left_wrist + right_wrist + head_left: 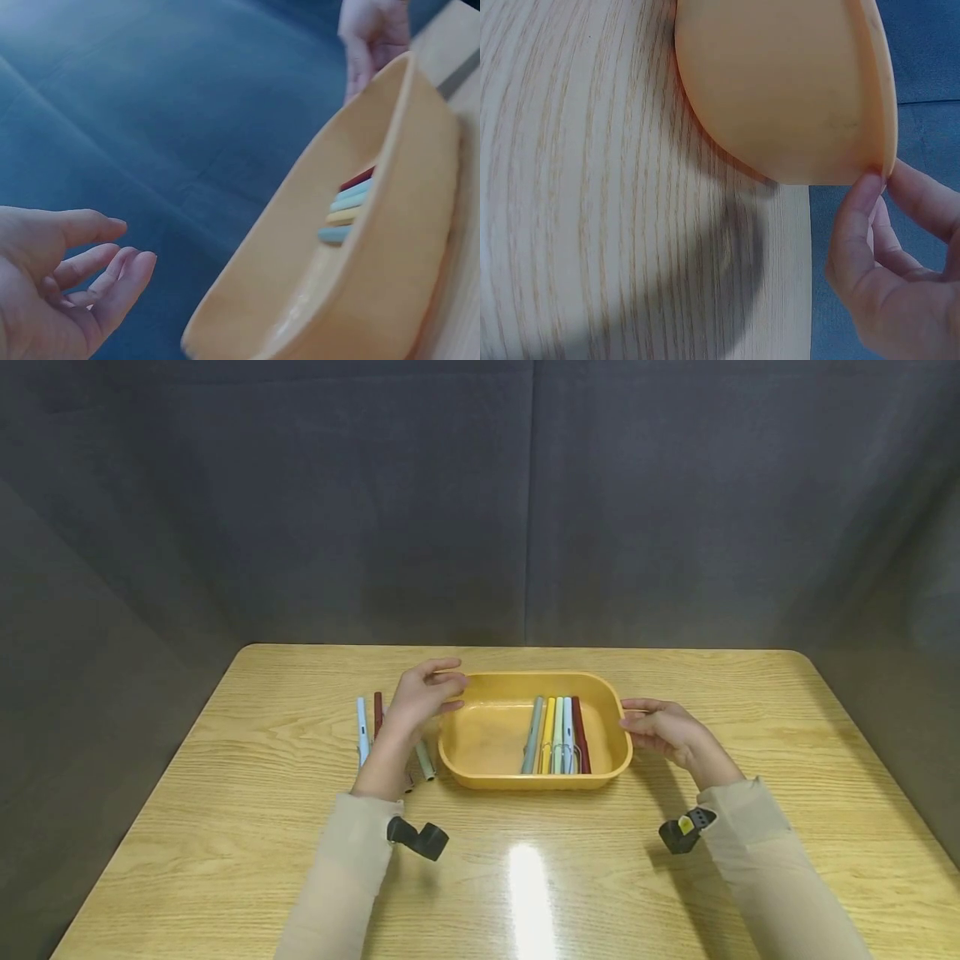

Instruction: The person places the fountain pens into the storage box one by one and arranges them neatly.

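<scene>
A yellow-orange plastic tray [536,782] rests on the table with several capped pens lined up side by side in its right half: a grey-blue pen [532,735], a yellow pen [548,735], a pale green pen [557,735], a light blue pen [567,727] and a dark red pen [581,735]. My right hand [667,731] pinches the tray's right rim between thumb and fingers, as the right wrist view shows. By the left rim is my left hand [420,697]; in the left wrist view its loosely bent fingers [120,292] hold nothing and stand apart from the tray.
Left of the tray, more pens lie on the wooden table [225,827], partly hidden by my left arm: a light blue pen [362,727], a dark red pen [378,710] and a green pen [424,760]. A dark curtain [450,510] hangs behind the table.
</scene>
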### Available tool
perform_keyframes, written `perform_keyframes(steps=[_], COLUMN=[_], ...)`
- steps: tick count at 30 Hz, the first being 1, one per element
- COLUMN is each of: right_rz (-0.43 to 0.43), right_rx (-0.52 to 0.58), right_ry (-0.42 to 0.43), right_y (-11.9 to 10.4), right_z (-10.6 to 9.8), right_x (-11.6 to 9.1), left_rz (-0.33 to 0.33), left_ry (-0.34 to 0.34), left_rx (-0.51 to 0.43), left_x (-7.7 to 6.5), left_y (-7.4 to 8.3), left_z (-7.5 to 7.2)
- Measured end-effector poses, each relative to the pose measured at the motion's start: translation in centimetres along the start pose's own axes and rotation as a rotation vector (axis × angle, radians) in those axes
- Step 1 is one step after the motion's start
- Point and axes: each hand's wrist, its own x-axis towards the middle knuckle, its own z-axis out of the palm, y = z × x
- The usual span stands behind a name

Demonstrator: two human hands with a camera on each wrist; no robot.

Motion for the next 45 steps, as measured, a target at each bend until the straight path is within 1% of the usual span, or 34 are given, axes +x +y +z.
perform_keyframes(steps=[6, 11, 17, 23, 30, 36, 40, 45], right_rz=[0.001, 0.005, 0.011, 0.007, 0.003, 0.007, 0.008, 0.007], right_rx=[0.026, 0.041, 0.023, 0.014, 0.023, 0.03, 0.039, 0.047], right_ry=[-0.007, -0.004, -0.011, -0.01, -0.01, -0.012, -0.015, -0.018], right_y=[0.0, -0.1, 0.0, 0.0, 0.0, 0.0, 0.0, 0.0], right_z=[0.0, 0.0, -0.1, 0.0, 0.1, 0.1, 0.1, 0.1], right_x=[0.0, 0.0, -0.1, 0.0, 0.1, 0.1, 0.1, 0.1], left_rz=[0.005, -0.01, -0.032, -0.051, -0.089, -0.103, -0.123, -0.163], left_ry=[0.047, 0.086, 0.13, 0.169, 0.197, 0.186, 0.187, 0.204], left_rx=[-0.007, -0.004, -0.006, 0.015, 0.037, 0.081, 0.121, 0.164], left_x=[-0.7, -1.0, -1.3, -1.8, -2.3, -2.5, -2.5, -2.2], left_y=[-0.1, -0.6, -1.2, -1.9, -3.1, -4.6, -5.5, -6.7], left_z=[-2.4, -4.2, -6.2, -8.0, -9.6, -10.8, -11.5, -12.0])
